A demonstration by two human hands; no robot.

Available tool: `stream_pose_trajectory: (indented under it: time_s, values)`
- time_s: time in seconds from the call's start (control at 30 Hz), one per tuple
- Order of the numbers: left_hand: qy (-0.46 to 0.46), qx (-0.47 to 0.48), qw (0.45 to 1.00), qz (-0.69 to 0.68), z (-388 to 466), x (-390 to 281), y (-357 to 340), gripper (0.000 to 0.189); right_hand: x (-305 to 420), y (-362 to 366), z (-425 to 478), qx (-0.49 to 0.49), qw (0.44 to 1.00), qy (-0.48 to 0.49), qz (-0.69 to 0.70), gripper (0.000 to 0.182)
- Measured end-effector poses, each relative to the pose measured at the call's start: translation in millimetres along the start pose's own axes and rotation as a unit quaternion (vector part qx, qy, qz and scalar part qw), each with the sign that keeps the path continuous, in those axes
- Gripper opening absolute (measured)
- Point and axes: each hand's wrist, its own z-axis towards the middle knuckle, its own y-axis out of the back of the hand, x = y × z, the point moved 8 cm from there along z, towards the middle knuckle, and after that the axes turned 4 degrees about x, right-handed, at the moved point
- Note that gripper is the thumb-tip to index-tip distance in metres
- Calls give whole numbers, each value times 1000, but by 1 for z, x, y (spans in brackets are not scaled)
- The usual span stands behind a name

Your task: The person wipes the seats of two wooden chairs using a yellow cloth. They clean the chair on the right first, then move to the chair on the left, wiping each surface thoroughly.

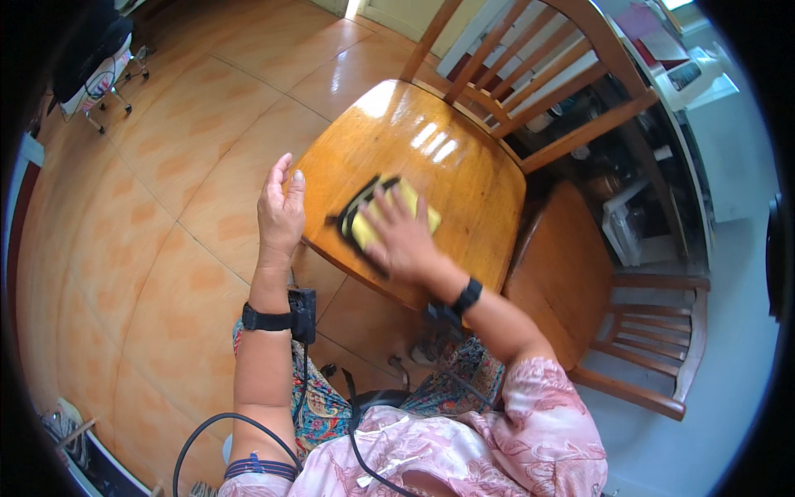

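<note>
A folded yellow cloth with black edging [428, 217] lies on the glossy seat of a wooden chair [475, 205]. My right hand [400, 239] presses flat on the cloth, fingers spread and slightly blurred. At the left edge of the seat is my left hand [281, 208], thumb apart from the lightly curled fingers and nothing visible in it. Whether it touches the seat edge cannot be made out. Black straps with small devices and cables are on both wrists.
A second wooden chair [559, 279] stands close on the right, beside a dark cabinet [652, 161] holding assorted items. Orange floor tiles [168, 186] spread to the left. A wheeled base [118, 102] stands at the far left. A black cable [205, 422] loops near my left arm.
</note>
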Motion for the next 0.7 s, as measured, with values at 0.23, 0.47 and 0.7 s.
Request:
stream_pose_trajectory:
  time_s: [0.23,0.47,0.7]
  values:
    - [-21,42,990,131,-8,-15,-15,40,15,-13,-101,50,997,-5,50,60]
    - [-57,53,978,194,-10,-20,-12,41,-161,-2,-61,-5,977,-210,27,59]
    - [-78,76,965,240,-9,-19,-26,42,-217,-10,-78,-17,912,-409,18,64]
